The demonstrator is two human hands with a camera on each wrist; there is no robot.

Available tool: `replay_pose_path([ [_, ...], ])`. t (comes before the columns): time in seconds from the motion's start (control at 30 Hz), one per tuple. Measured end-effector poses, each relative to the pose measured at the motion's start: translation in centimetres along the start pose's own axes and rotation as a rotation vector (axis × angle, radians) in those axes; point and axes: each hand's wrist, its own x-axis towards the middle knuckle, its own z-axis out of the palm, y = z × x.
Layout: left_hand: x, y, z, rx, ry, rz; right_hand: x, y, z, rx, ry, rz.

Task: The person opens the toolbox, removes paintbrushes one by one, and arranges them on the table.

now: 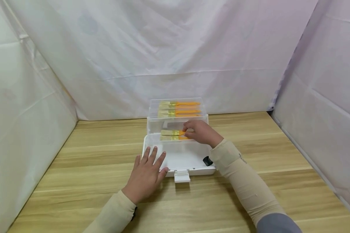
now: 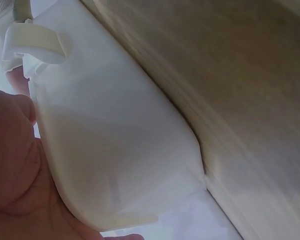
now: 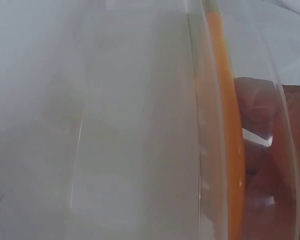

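The right hand [image 1: 202, 132] pinches an orange-handled, gold-banded, pale-bristled brush [image 1: 172, 132], the left hand [image 1: 145, 176], fingers [image 1: 160, 160] spread, touching a white box [image 1: 201, 171].

no readable text, no legible labels, brands, numbers or signs, in any view

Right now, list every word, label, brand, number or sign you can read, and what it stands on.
No text can be read in any view.
Open white plastic case, small black curved object: no legible lettering.
Orange-handled bristle brushes: too small to tell.
Beige fabric right sleeve: dark marks, too small to identify.
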Motion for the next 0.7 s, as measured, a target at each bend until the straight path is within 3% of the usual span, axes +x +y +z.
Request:
replay_pose_path([
  [0.3, 0.0, -0.2, 0.0, -0.003, -0.017, 0.0, -0.2, -0.2, -0.1, 0.0, 0.032, -0.007],
  [0.7, -0.1, 0.1, -0.2, -0.018, 0.009, -0.005, -1.3, -0.3, -0.7, -0.08, 0.172, -0.22],
])
